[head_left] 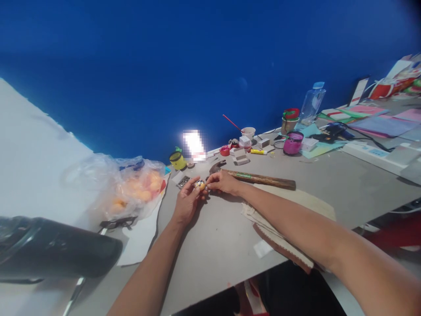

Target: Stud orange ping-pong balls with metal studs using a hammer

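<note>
Between the fingers and thumb of my left hand [188,202] is a small orange ball [199,184], part of its surface covered in shiny silvery studs. My right hand [222,182] is pinched close against the ball's right side. Whatever its fingertips hold, if anything, is too small to make out. Just behind my left hand lies a small open box [183,181] with dark, shiny little pieces in it. A claw hammer [263,177] with a wooden handle rests on the grey table [210,245] beyond my right forearm.
At left sits a clear plastic bag [138,188] of orange balls, with black glasses [118,223] in front. A beige cloth [296,202] lies under my right forearm. Toward the wall stand a yellow pot [177,161], a paper cup [248,132], a magenta pot [293,143] and a bottle [312,105].
</note>
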Motion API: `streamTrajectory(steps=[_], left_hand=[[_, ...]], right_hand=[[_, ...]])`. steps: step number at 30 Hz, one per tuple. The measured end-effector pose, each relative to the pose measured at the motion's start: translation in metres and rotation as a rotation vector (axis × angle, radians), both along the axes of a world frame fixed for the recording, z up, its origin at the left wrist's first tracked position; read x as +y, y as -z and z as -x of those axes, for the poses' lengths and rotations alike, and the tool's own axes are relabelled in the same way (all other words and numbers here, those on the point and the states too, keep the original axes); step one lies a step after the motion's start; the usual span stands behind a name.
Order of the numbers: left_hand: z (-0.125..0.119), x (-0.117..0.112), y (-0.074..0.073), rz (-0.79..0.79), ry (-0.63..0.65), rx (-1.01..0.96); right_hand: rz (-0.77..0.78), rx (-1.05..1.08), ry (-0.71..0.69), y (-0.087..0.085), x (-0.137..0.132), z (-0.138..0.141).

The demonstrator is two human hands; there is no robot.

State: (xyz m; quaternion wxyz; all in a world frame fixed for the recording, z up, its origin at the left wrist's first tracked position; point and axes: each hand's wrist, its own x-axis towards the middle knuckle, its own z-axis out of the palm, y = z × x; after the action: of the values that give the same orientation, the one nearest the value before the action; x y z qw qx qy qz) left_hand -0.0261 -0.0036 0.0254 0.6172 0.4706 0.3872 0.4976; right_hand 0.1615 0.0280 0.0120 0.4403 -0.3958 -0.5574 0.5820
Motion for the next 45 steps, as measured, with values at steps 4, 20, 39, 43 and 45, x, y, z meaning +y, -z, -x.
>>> streamTrajectory(steps=[4, 20, 39, 43, 45], left_hand=[[0.001, 0.0001, -0.0001, 0.011, -0.005, 0.044], [0.0019, 0.0004, -0.0001, -0.06, -0.078, 0.144], [-0.0009, -0.0013, 0.0047, -0.166, -0.075, 0.342], [-0.0017, -0.003, 0.0029, -0.181, -0.088, 0.373], [-0.0018, -0.0028, 0.0025, -0.187, -0.086, 0.371]], right_hand=[[0.002, 0.012, -0.001, -0.0014, -0.0011, -0.0003], [0.101, 0.25, -0.01, -0.0024, -0.002, 0.0011], [0.304, 0.313, -0.13, -0.0014, -0.0007, -0.0033], [0.325, 0.301, -0.145, -0.0036, -0.0004, -0.0044], [0.332, 0.306, -0.147, -0.0044, -0.0005, -0.0045]])
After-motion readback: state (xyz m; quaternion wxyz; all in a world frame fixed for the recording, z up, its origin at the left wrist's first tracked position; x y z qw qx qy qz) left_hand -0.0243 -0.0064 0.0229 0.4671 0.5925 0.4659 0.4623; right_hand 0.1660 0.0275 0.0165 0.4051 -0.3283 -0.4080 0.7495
